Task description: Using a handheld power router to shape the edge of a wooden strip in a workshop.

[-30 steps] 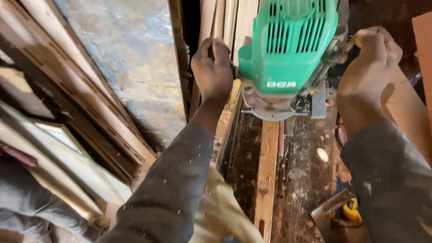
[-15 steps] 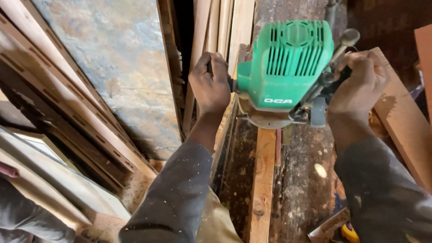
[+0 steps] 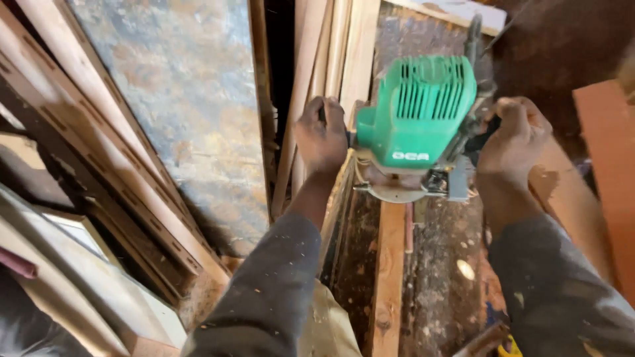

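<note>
Big stained board [image 3: 192, 112] leans at left, pale with rusty blotches, dark grooved timber mouldings [image 3: 99, 165] stacked slanting beside it toward the lower left corner. Bundle of light wooden strips [image 3: 334, 59] stands upright just left of centre, running away from the person.

Work surface [image 3: 436, 291] is dark, rough, strewn with chips and dust. One long wooden plank [image 3: 390, 277] lies on it, long axis running straight away from the person, near end at the bottom edge, far end passing under the tool. Reddish board [image 3: 608, 172] along the right edge of the surface.

Green router [image 3: 417, 112], ribbed motor housing on top, round metal base seated on the far part of the plank, dead between the two hands. Cord leaves its top toward the far edge.

Left hand [image 3: 322, 135] closed around the router's left side handle, knuckles up, touching the strip bundle or just beside it; cannot tell which. Right hand [image 3: 512, 142] closed on the right side handle, the knob hidden inside the fist. Both arms in dusty grey sleeves, roughly equal reach, neither clearly nearer. Tool sits straight ahead of the body, handles across the plank's long axis, so plank runs front to back between the forearms.

Small yellow object [image 3: 509, 345] at the near right corner, partly cut off, kind unclear.
</note>
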